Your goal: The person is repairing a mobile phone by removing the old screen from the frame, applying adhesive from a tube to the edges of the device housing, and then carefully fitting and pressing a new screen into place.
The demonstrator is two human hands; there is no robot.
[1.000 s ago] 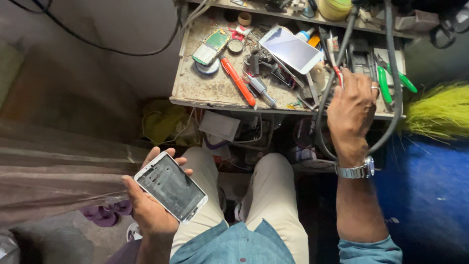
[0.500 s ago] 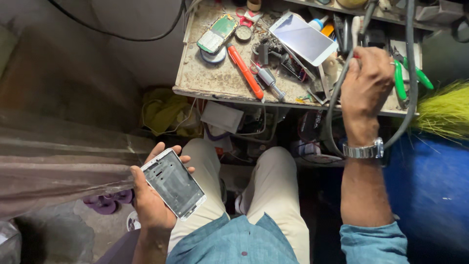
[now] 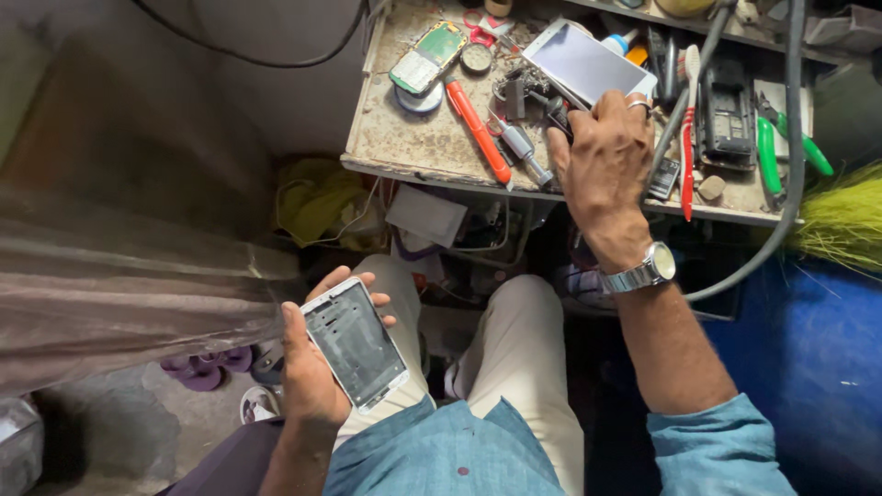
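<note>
phone frame, white-edged and opened up with its grey inside facing up, lies in the left hand, low over the person's left thigh. the thumb runs along its left edge and the fingers curl round the right edge, so that hand is closed around it. the right hand is up on the cluttered workbench, palm down, fingers bent over a dark clump of small tools and parts beside a white phone lying screen up. whether those fingers pinch anything cannot be told, since the back of the hand hides them. a metal watch sits on that wrist and a ring on one finger. near the hand on the bench lie an orange-handled screwdriver, a small silver-tipped tool just to its right, a green circuit board further back, a red toothbrush and green-handled pliers. a thick grey cable loops down past the right forearm.
</note>
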